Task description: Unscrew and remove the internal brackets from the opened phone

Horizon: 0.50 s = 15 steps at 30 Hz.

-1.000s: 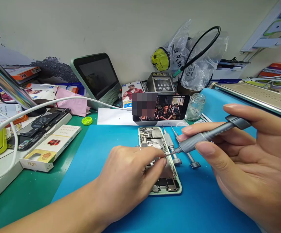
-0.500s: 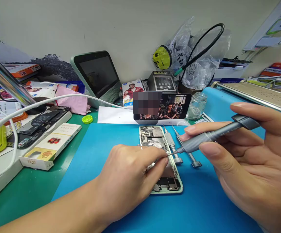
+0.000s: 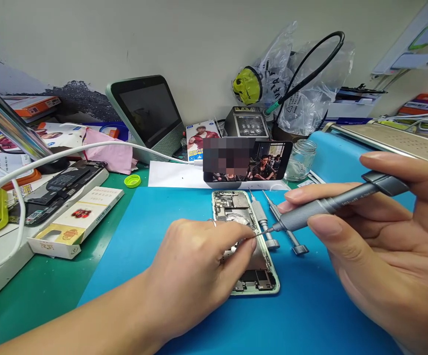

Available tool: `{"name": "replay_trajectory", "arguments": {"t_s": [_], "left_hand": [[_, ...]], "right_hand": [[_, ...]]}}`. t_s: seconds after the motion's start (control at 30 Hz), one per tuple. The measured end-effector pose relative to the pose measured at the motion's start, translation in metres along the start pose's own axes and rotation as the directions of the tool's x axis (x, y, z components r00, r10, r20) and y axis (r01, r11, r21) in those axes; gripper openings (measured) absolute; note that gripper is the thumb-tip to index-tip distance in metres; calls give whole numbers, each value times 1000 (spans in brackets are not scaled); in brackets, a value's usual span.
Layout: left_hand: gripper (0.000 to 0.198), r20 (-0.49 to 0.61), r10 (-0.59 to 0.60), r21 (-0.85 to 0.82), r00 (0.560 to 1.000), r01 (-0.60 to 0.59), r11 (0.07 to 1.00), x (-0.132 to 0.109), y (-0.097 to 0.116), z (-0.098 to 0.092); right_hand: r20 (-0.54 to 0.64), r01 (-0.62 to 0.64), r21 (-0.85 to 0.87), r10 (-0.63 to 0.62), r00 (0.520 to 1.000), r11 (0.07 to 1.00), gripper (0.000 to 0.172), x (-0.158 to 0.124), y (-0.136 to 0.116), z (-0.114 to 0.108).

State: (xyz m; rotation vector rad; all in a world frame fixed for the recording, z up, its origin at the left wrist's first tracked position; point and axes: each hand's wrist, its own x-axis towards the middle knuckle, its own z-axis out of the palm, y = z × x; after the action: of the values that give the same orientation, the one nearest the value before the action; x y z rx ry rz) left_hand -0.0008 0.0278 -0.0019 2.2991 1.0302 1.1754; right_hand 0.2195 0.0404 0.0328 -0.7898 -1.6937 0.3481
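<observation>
My right hand (image 3: 380, 251) grips a grey precision screwdriver (image 3: 306, 215), its cap by the index finger and its knurled barrel between thumb and another finger. The shaft slants down to the left, and its tip meets the fingertips of my left hand (image 3: 199, 261). Thumb and index finger of that hand are pinched together at the tip; anything between them is too small or hidden to make out. Below lies an opened smartphone (image 3: 238, 199) with bare inner parts, its middle partly covered by my left hand. Two more screwdrivers (image 3: 260, 214) (image 3: 291, 239) rest right of it.
A blue mat (image 3: 132, 246) covers the work surface. Behind it a phone playing a video (image 3: 269, 165) leans near a glass jar (image 3: 301, 160). On the left are a small carton (image 3: 84, 212), another opened phone (image 3: 66, 185), a green cap (image 3: 132, 181) and a white cable (image 3: 88, 146).
The right hand and its screwdriver have shifted slightly right, while the tip stays at the left fingertips. The left hand's pinch looks the same.
</observation>
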Motion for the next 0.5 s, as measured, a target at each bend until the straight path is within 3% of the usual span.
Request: {"name": "replay_trajectory", "arguments": {"t_s": [0.23,0.4,0.5], "left_hand": [[16,6,-10,1,1000,10,1000,-1,2,0],[14,-6,-8,2,1000,8,1000,0,1,1],[13,-10,-14,-2,1000,14,1000,0,1,2]], "right_hand": [[-11,8,-29,-8,1000,1000,62,-3,2,-3],[-20,-95,-45,94,995,994,67,-4,0,-8],[-9,-85,-41,85,996,996,61,-3,-1,-6]]}}
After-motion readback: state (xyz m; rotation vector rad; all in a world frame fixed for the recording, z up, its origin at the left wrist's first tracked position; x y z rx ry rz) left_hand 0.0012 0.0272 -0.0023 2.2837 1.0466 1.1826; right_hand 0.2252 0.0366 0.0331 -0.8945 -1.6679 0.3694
